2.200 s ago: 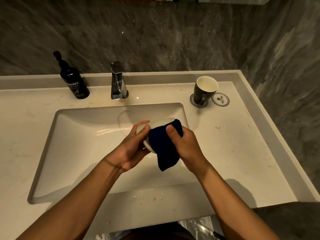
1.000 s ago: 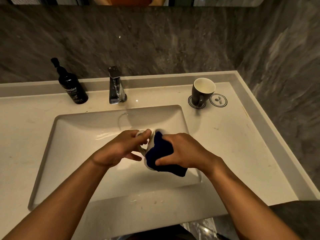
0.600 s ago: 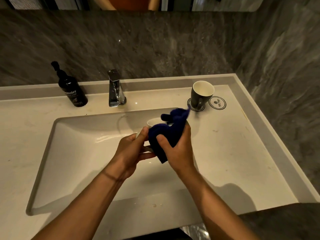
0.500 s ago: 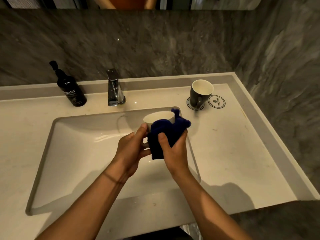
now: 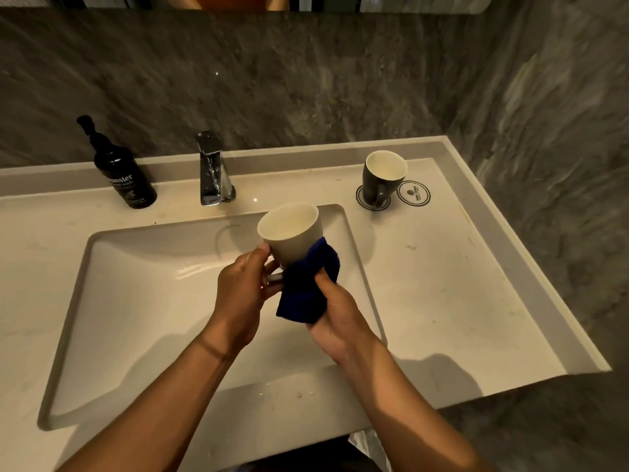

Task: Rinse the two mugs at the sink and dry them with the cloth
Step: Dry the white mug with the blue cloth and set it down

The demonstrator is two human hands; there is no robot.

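A pale mug (image 5: 293,235) is held upright above the sink (image 5: 136,301), its mouth facing up and its inside bare. My left hand (image 5: 243,294) grips it by the handle. My right hand (image 5: 335,318) presses a dark blue cloth (image 5: 308,287) against the mug's lower side and base, with part of the cloth hanging below the fingers. A second mug (image 5: 383,178), dark outside and white inside, stands upright on a round coaster at the back right of the counter.
A chrome tap (image 5: 212,172) stands behind the basin, no water running. A black pump bottle (image 5: 124,175) sits at the back left. A second printed coaster (image 5: 413,192) lies beside the dark mug. Grey stone walls close the back and right.
The mug has turned from lying on its side to upright and risen a little. The cloth has slid from over the rim down to the mug's lower side and base.
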